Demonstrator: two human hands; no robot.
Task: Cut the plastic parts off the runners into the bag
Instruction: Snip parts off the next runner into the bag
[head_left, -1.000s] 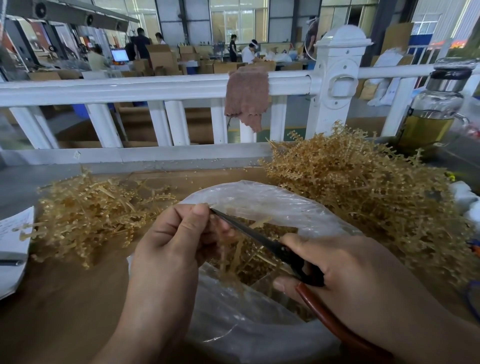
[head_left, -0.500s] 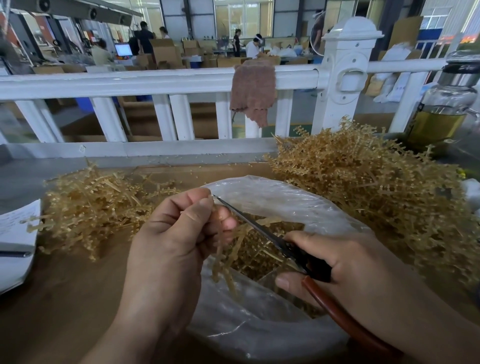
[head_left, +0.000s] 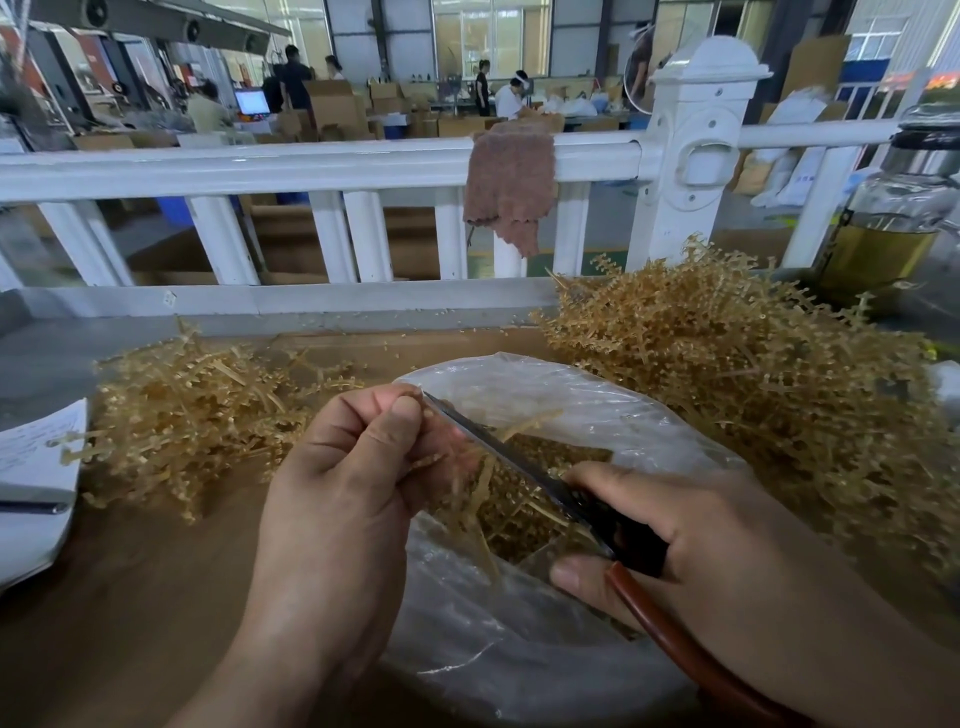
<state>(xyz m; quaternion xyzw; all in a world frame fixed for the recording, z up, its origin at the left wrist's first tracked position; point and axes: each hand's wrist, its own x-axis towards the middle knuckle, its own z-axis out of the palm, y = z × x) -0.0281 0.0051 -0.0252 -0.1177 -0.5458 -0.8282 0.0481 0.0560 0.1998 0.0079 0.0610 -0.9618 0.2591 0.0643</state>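
Head view: amber plastic runner (head_left: 470, 499) w/ small parts on it hangs from the L hand (head_left: 343, 499), pinched btwn thumb and curled fingers, right above the open mouth of the clear plastic bag (head_left: 519, 649). Scissors (head_left: 519, 467) lie across the runner's top, tip just beside the L thumb; blades look close together. R hand (head_left: 691, 540) grips the scissors at the dark pivot end, fingers wrapped round the reddish-brown handle. Inside the bag sits a heap of loose cut parts (head_left: 524, 525), same amber colour. Bag rests on the brown table (head_left: 130, 597) in front of the person. Big pile of runners (head_left: 753, 374) to the R of the bag, flatter pile (head_left: 192, 410) to the L. Papers (head_left: 36, 467) at the far L edge. Behind: white railing (head_left: 260, 166) w/ a brownish cloth (head_left: 509, 182) draped over it, glass jar (head_left: 893, 228) w/ yellow liquid at the R.
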